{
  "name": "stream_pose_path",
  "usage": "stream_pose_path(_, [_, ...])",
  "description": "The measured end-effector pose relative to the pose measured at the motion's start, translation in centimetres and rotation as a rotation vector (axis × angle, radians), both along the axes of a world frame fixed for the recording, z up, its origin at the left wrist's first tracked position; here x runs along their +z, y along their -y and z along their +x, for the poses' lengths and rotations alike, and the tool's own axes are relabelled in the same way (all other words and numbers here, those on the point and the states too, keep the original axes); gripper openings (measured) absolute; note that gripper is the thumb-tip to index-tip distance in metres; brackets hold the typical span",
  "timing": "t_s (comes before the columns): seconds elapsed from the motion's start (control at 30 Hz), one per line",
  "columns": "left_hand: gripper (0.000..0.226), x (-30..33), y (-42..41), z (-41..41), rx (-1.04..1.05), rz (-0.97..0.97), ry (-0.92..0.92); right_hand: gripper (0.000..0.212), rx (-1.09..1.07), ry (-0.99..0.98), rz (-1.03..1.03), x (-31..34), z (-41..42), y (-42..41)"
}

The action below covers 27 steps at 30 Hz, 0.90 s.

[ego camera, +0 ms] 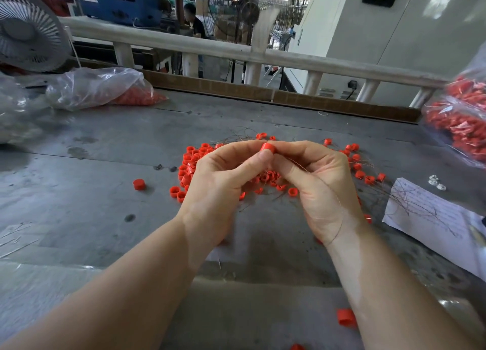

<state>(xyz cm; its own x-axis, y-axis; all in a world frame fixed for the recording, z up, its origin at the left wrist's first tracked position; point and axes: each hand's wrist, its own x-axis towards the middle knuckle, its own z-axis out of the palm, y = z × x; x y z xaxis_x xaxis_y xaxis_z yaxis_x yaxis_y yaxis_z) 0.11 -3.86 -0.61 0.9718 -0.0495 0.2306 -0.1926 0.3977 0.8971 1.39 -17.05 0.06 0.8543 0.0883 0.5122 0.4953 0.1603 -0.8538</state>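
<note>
Caps sat in a clear bag point(105, 89) at the far left edge of the surface point(92, 231), a lone cap point(138, 184) nearer. Over the middle, the left hand point(218, 181) and right hand point(313, 181) both pinched one red cap point(268, 148) (a thin wire point(298, 165) crossed the right palm) above the loose pile point(192, 162). A paper sheet point(426, 218) lay by the right edge.

Diffuse daylight is being admitted from behind the railing point(210, 47), which is being bowed by wide-angle distortion; soft shadows are being cast on the table point(105, 165).
</note>
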Motion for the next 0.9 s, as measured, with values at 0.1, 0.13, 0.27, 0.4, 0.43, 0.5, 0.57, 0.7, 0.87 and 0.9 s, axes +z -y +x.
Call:
stream_pose_path(0.1, [0.019,0.03,-0.01,-0.04,0.031,-0.015,0.015,0.015,-0.012,0.045,-0.044,-0.01,-0.06,0.0])
stream_pose_path(0.13, [0.019,0.02,-0.01,-0.05,0.03,-0.015,0.024,0.015,-0.003,0.045,-0.036,0.0,-0.07,0.05])
stream_pose_path(0.27, [0.03,-0.06,-0.03,-0.01,0.023,-0.035,0.034,0.019,0.034,0.015,0.009,0.05,-0.06,0.16])
stream_pose_path(0.4, [0.033,-0.07,-0.02,-0.02,0.015,-0.055,0.041,0.019,0.053,0.008,0.025,0.09,-0.08,0.12])
stream_pose_path(0.43, [0.033,-0.08,0.02,-0.02,0.014,-0.055,0.044,0.019,0.059,0.011,0.029,0.13,-0.09,0.11])
stream_pose_path(0.5, [0.033,-0.04,0.08,-0.02,0.011,-0.055,0.046,0.019,0.065,0.01,0.039,0.2,-0.11,0.13])
stream_pose_path(0.57, [0.033,0.0,0.07,-0.03,0.004,-0.055,0.046,0.019,0.064,0.012,0.038,0.25,-0.15,0.17])
stream_pose_path(0.7, [0.026,-0.05,0.06,0.01,0.004,-0.013,0.042,0.016,0.038,-0.011,0.022,0.23,-0.23,0.13])
stream_pose_path(0.87, [0.018,-0.26,0.08,0.26,0.023,-0.024,-0.021,0.007,-0.103,-0.052,0.012,0.35,-0.16,0.11])
stream_pose_path(0.9, [0.017,-0.34,0.13,0.32,0.025,-0.022,-0.025,0.007,-0.113,-0.063,0.018,0.38,-0.15,0.13])
